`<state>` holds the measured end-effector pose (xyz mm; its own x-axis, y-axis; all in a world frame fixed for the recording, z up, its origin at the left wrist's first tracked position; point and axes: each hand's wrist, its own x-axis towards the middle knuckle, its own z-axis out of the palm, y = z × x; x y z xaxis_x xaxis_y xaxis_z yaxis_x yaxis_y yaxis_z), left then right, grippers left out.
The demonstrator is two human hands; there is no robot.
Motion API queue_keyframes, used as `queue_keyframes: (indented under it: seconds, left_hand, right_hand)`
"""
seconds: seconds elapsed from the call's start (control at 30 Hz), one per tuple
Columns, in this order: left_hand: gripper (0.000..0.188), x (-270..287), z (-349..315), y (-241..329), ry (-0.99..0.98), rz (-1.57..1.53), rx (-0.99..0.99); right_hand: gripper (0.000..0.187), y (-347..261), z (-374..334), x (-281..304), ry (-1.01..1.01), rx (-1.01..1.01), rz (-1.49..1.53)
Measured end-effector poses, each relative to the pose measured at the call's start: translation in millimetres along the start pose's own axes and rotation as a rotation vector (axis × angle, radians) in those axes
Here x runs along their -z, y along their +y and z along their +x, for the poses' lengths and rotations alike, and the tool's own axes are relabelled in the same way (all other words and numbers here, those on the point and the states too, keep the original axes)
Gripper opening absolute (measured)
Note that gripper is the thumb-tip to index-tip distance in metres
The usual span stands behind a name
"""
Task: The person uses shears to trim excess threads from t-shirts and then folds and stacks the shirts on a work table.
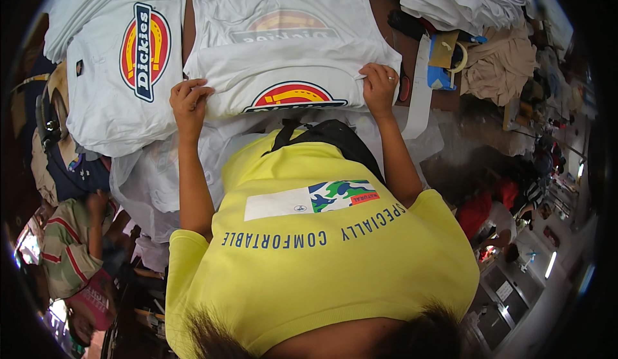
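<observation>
Pinched at either side by our left hand (192,96) and right hand (380,83), the white shirt (293,56) lies between and beyond them in the head view, its bright emblem (293,94) (lower part out of sight) midway along the grip. An uneven pull could, we judge, skew the shirt; a sideways jerk past our right hand might knock the tape roll (464,57) farther right.

A bright yellow short-sleeved T-shirt (322,275) fills the lower middle of the frame, printed with a white panel (273,206), camouflage patch (330,195), red label (365,199) and curved dark-blue lettering (315,239), with black cloth (338,135) at the waist and a ring (391,78) on the right hand's (379,89) fingers (375,73)
</observation>
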<state>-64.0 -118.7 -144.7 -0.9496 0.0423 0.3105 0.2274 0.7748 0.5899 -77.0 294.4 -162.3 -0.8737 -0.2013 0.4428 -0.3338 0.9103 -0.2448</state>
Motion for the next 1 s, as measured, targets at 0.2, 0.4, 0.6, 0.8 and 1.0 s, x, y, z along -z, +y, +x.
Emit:
queue_keyframes:
  seconds: [0.2,0.4,0.6,0.8,1.0]
  left_hand:
    - [0.017,-1,-4,-3,0.003,-0.029,0.016]
    - [0.016,-1,-4,-1,-0.005,0.009,0.020]
    - [0.021,1,12,43,0.019,0.407,-0.029]
    - [0.018,-47,36,61,-0.055,-0.078,0.169]
    - [0.014,-57,38,55,-0.100,0.009,0.112]
  right_hand:
    - [0.022,0,-2,-2,0.014,0.022,-0.017]
    - [0.023,1,-4,-2,0.013,0.004,-0.014]
    - [0.023,0,-2,-2,0.017,0.007,0.021]
    - [0.023,5,-2,5,0.110,-0.100,0.225]
    - [0.023,28,-24,40,0.048,-0.597,-0.045]
